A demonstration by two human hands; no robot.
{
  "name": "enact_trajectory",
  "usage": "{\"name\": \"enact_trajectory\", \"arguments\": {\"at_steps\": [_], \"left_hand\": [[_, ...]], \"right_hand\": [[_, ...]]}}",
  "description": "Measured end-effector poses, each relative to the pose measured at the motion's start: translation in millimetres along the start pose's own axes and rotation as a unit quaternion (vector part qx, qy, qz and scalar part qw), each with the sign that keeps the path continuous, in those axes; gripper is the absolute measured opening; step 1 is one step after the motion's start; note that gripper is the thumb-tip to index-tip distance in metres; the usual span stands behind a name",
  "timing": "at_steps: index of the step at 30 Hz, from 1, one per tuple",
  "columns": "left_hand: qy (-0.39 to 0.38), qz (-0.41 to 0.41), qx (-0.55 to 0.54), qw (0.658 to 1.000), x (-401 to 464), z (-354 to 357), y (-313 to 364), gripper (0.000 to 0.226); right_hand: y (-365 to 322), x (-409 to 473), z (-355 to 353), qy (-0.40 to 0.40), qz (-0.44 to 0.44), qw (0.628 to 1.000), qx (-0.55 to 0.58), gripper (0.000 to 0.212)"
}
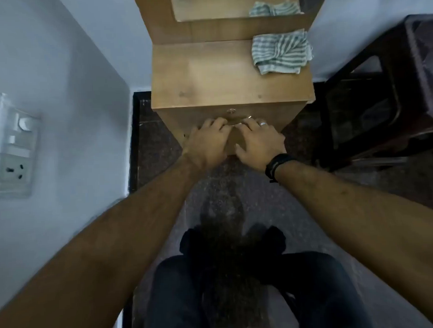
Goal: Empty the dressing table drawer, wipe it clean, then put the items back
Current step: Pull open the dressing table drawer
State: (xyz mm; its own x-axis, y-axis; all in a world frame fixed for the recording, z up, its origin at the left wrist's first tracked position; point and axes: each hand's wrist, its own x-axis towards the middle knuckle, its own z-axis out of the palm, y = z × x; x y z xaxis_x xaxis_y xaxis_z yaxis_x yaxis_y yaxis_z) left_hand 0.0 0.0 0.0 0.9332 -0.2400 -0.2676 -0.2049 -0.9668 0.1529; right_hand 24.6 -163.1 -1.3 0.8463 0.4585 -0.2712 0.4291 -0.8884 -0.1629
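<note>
We have both hands on the front of the drawer [231, 131]. Our left hand [207, 142] and our right hand [256, 142] sit side by side, almost touching. The fingers of both hands curl over a shiny handle [238, 122] near the top of the drawer front. They are closed around it, not spread wide. Just past our fingertips there is a small round lock [231, 111].

The drawer looks shut. We cannot see inside it, so we cannot tell what is in there.

Farther away from our hands is the flat wooden top [207, 75] of the table. A striped cloth [281, 52] lies on it, past our right hand and a little off to the right. It is crumpled up and well apart from us. Nothing else lies on the top.

We think the job is only just starting, or right at its end. With no items out on the top, starting seems more likely. Then we have to pull the drawer open, take the things out, wipe it with the cloth, and put everything back.
</note>
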Motion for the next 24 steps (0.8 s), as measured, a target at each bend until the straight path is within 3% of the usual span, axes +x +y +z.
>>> {"name": "enact_trajectory", "arguments": {"at_steps": [13, 18, 24], "left_hand": [[0.042, -0.034, 0.047, 0.997, 26.8, 47.0, -4.9, 0.057], [0.018, -0.059, 0.016, 0.998, 16.7, 46.2, 6.0, 0.052], [-0.021, -0.047, 0.025, 0.998, -31.0, 56.6, 26.9, 0.062]], "right_hand": [[8.8, 25.9, 61.5, 0.048, 0.039, 0.998, -0.009, 0.075], [2.0, 20.9, 71.4, 0.049, 0.034, 0.998, 0.032, 0.071], [-5.6, -34.6, 81.3, 0.045, 0.001, 0.998, 0.052, 0.071]]}}
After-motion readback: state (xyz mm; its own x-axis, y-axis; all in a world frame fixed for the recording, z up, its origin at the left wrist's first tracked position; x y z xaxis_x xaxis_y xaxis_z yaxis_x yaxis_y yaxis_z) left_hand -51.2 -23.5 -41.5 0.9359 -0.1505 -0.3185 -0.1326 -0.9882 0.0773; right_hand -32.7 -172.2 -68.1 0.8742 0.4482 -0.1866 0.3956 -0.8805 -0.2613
